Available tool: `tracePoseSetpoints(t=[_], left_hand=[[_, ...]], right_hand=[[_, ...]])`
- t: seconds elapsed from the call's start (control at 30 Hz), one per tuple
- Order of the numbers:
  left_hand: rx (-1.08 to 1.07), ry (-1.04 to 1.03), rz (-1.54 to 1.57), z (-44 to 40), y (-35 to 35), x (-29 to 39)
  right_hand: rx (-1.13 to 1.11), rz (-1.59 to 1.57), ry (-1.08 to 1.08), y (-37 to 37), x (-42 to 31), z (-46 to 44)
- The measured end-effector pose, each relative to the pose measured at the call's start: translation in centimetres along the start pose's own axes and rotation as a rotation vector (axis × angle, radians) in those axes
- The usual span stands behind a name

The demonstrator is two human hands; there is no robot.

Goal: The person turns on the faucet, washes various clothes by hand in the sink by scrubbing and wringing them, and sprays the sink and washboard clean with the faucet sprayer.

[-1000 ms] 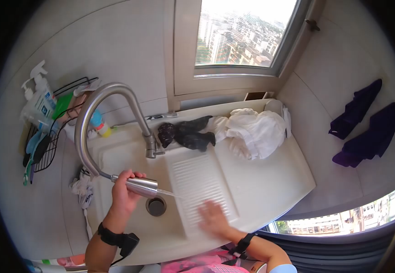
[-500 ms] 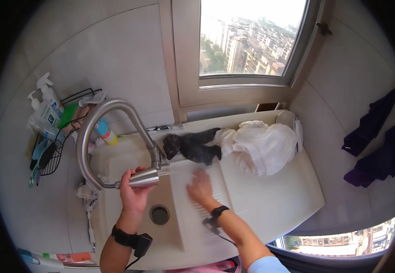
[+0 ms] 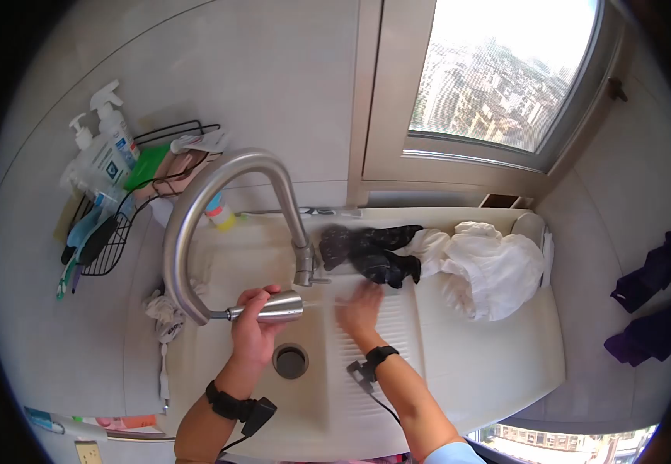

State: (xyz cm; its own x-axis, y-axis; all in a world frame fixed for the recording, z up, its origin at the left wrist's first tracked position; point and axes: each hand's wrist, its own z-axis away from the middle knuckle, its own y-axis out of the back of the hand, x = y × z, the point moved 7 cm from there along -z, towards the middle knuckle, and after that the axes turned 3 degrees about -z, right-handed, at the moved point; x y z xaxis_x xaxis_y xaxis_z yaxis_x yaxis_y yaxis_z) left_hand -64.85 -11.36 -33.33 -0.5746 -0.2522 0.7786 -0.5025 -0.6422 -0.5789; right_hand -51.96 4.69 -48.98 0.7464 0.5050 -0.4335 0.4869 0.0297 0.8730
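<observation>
My left hand [image 3: 255, 329] is wrapped round the metal spray head [image 3: 280, 307] of the curved faucet [image 3: 185, 209]. A thin stream of water leaves the nozzle toward the right. My right hand [image 3: 361, 311] lies flat on the upper part of the ribbed washboard [image 3: 374, 356], fingers spread and slightly blurred, holding nothing. Just above its fingertips is a dark wet cloth [image 3: 386, 264] on the sink's back ledge. A white cloth [image 3: 490, 271] lies bunched to the right of it.
Left of the faucet, a wire rack [image 3: 111, 251] holds bottles and brushes. The drain [image 3: 291, 361] is below the spray head. Purple cloths [image 3: 652, 271] hang on the right wall. A window [image 3: 505, 85] is behind the sink [image 3: 498, 371]. A whitish cloth [image 3: 165, 313] hangs at the left edge.
My right hand has moved from the lower washboard up toward the dark cloth. My left hand still holds the spray head, now raised nearer the faucet base. The view has shifted.
</observation>
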Motion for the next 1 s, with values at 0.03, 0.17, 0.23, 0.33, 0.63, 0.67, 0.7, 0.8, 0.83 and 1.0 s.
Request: tracePoseSetpoints(t=[0.03, 0.17, 0.23, 0.33, 0.63, 0.67, 0.7, 0.8, 0.83, 1.0], left_hand=[[-0.013, -0.028, 0.003, -0.5, 0.7, 0.0], [0.08, -0.282, -0.229, -3.4, 4.2, 2.2], [0.111, -0.394, -0.337, -6.2, 7.4, 4.2], [0.15, -0.581, -0.551, -8.1, 9.7, 7.3], [0.186, -0.066, -1.037, -3.3, 11.4, 10.0], [0.167, 0.003, -1.097, -1.9, 10.9, 10.6], [0.143, 0.071, -1.153, -1.1, 11.0, 10.7], [0.11, 0.302, -1.26, -0.2, 12.8, 10.7], [0.104, 0.419, -1.276, 0.8, 12.4, 10.9], [-0.18, 0.738, -0.824, 2.2, 10.0, 6.9]], right_hand=[[0.011, -0.003, 0.081, -0.4, -1.9, 0.6], [-0.372, -0.051, 0.5, -3.3, -6.2, 2.4], [-0.381, 0.03, 0.493, -4.0, -6.1, 2.5], [-0.31, 0.003, 0.486, -3.7, -5.9, 2.7], [-0.353, -0.036, 0.535, -0.5, -6.0, 7.7], [-0.342, -0.067, 0.558, 0.3, -6.1, 8.8], [-0.326, -0.095, 0.579, 1.2, -6.2, 9.6], [-0.323, -0.137, 0.628, 3.0, -6.6, 12.4], [-0.327, -0.142, 0.643, 3.6, -6.5, 13.5], [-0.505, -0.171, 0.724, 5.5, -5.4, 19.7]])
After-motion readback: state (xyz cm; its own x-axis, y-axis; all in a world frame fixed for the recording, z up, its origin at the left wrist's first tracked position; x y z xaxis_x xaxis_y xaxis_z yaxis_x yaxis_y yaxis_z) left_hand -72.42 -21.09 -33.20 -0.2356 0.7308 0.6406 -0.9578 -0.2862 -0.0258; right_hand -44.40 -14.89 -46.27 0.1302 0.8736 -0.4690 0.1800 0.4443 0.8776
